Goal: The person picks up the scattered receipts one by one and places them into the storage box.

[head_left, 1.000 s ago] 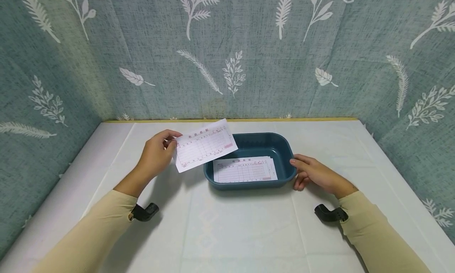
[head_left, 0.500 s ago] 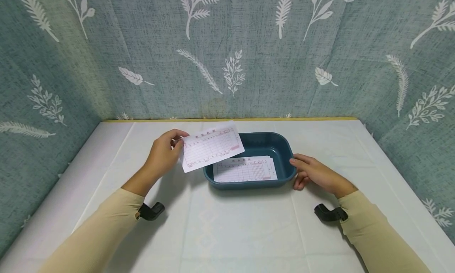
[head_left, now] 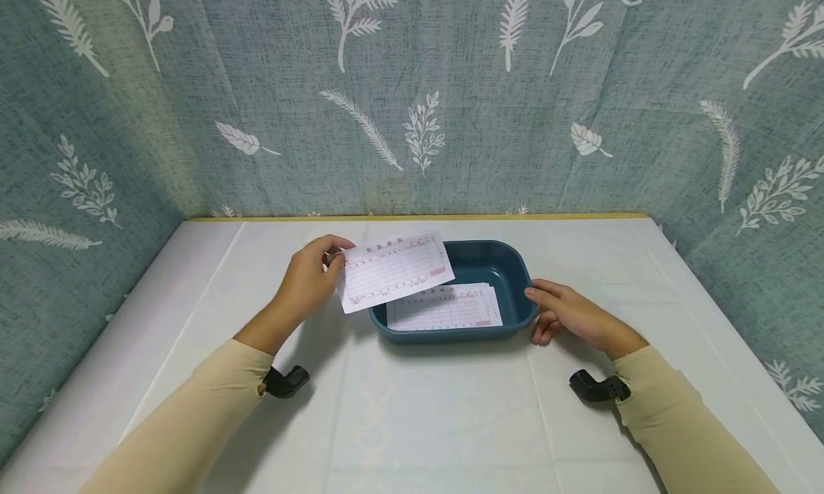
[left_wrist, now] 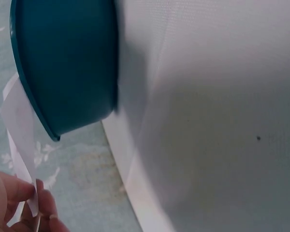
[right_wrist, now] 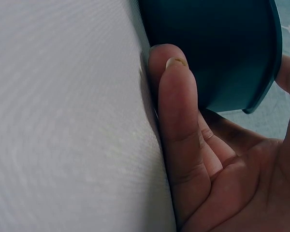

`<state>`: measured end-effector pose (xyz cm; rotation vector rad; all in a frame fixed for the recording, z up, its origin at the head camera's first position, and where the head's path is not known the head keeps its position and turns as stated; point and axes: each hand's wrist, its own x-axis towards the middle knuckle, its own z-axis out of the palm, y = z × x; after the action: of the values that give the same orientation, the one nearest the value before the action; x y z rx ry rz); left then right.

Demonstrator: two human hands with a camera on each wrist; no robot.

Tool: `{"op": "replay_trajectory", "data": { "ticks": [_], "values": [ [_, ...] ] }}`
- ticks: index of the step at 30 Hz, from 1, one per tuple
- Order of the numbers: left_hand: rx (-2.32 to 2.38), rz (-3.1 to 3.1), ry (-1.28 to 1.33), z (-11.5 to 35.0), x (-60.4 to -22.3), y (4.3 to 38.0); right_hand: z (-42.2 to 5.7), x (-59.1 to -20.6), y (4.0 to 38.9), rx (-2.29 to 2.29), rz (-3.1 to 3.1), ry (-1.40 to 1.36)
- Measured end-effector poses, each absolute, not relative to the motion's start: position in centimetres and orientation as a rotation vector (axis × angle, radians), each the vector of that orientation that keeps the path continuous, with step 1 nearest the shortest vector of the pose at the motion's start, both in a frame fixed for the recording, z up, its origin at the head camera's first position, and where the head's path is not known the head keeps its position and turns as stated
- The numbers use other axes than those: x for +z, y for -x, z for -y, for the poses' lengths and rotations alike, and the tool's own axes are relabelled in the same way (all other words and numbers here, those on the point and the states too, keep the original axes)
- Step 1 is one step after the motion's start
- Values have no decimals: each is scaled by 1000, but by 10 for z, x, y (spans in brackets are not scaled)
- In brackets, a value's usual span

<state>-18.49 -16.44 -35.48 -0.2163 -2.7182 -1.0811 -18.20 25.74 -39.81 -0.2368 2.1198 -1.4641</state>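
Note:
My left hand [head_left: 313, 276] pinches the left end of a white printed receipt slip [head_left: 395, 269] between thumb and fingers. Tilted, the slip hangs over the left part of a dark blue plastic bin [head_left: 513, 322]. Inside the bin lies a small stack of similar receipt slips [head_left: 460, 312], partly covered by the held one. In the left wrist view, the held slip [left_wrist: 19, 121] bends beside the bin's rim. My right hand [head_left: 573, 314] holds the bin's right end, thumb at the rim and fingers against the outer wall. The right wrist view shows those fingers [right_wrist: 179, 106] low beside the bin.
A white cloth covers the table [head_left: 438, 422]. Leaf-patterned grey-green fabric [head_left: 412, 122] stands behind it and along both sides. A yellow strip [head_left: 418, 217] runs along the table's back edge. Black wrist devices [head_left: 287, 382] show at both cuffs.
My left hand has shifted to the right, carrying the receipt slip farther over the bin and slightly lower. The right hand and the bin have stayed in place.

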Motion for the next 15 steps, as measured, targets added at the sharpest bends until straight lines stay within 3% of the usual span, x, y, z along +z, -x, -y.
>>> {"op": "replay_trajectory", "data": {
  "ticks": [15],
  "values": [
    [-1090,2724,249,153,-360,188,-257,-397,181,-1468,-2111,229]
  ]
}}
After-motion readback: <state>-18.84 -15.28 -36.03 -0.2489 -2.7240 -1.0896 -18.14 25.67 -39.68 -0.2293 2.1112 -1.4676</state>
